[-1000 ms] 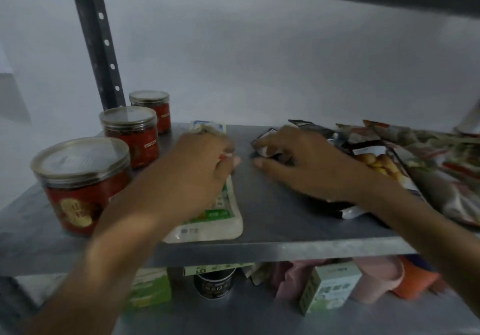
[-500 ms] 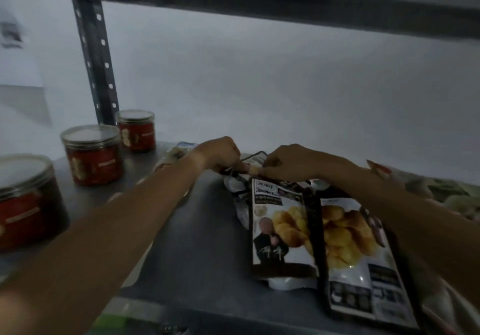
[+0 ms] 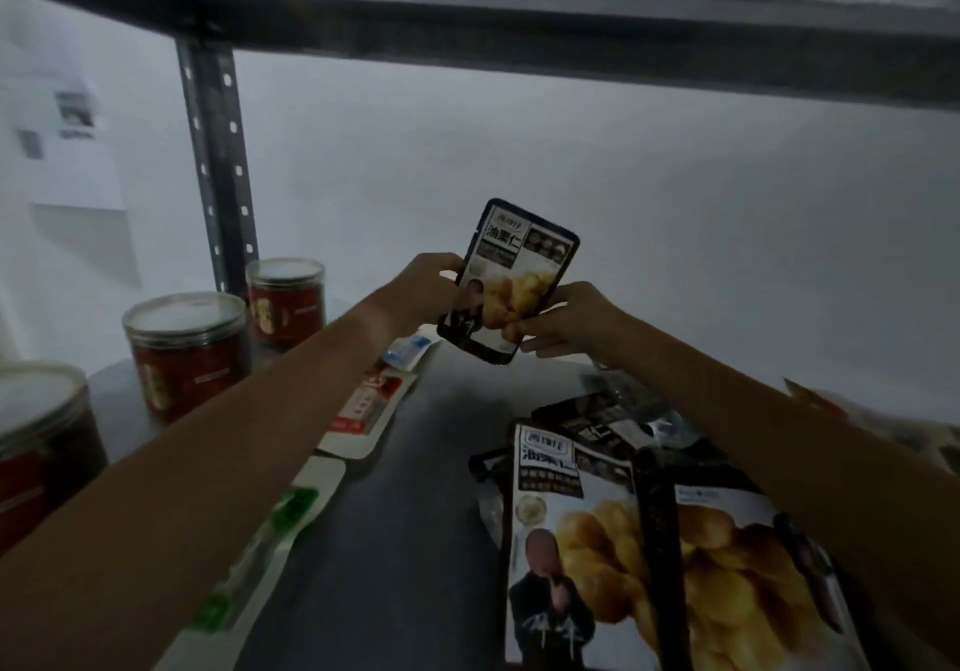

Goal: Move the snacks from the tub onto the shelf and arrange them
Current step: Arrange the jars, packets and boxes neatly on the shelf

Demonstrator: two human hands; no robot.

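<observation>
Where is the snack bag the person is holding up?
The snack bag is up in the air in the middle of the head view, above the shelf, held between the left hand and the right hand, right of the red jars.

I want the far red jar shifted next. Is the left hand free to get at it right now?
Probably not yet: the left hand grips the raised snack pouch together with the right hand. The far red jar stands unobstructed beside the post.

Three red jars [image 3: 184, 353], three chestnut pouches [image 3: 511, 275], two flat white packets [image 3: 369, 405].
</observation>
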